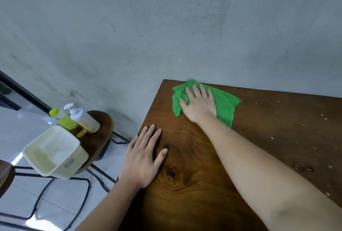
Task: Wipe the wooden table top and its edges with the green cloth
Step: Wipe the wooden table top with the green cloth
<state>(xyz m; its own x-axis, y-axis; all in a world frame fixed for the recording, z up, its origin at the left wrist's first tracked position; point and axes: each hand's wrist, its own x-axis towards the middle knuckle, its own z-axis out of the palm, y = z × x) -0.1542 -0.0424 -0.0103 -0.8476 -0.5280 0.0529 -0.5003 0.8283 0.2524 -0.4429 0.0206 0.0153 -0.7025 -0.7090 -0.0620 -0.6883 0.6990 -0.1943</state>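
Now green cloth (224,106) at bench (194,199) far-left corner, right grip (199,106) spread flat on it; left grip (142,160) spread, bracing bench left edge. Press evenly, overlap strokes toward pale specks (272,138), bench right.

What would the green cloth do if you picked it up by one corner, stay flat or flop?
It would probably flop and hang: the green cloth is bunched into soft wrinkles beside the right hand. It looks thin, so likely light. Pushed, it should slide over the smooth wooden table, though it may crumple.
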